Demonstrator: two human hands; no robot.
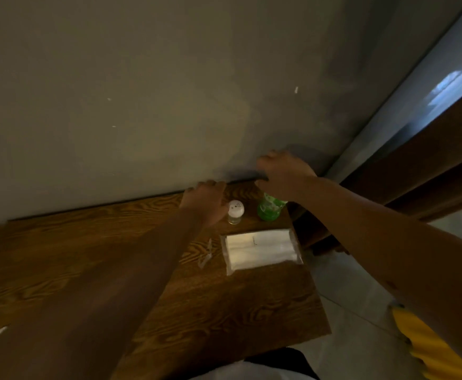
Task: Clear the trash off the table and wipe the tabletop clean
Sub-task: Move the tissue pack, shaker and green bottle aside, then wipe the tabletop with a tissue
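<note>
Both hands reach to the counter's (87, 256) far edge by the wall. Left hand (206, 202) beside a shaker (235, 212), right hand (283, 174) above a green bottle (269, 211); grip of either unclear. Wrapper scrap (205, 257) left of tissue pack (261, 250).

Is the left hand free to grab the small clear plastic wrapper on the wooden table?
Probably yes. The left hand hovers beyond the small clear plastic wrapper, apparently holding nothing; pulling back should reach it, since only bare wooden table surrounds it.
</note>
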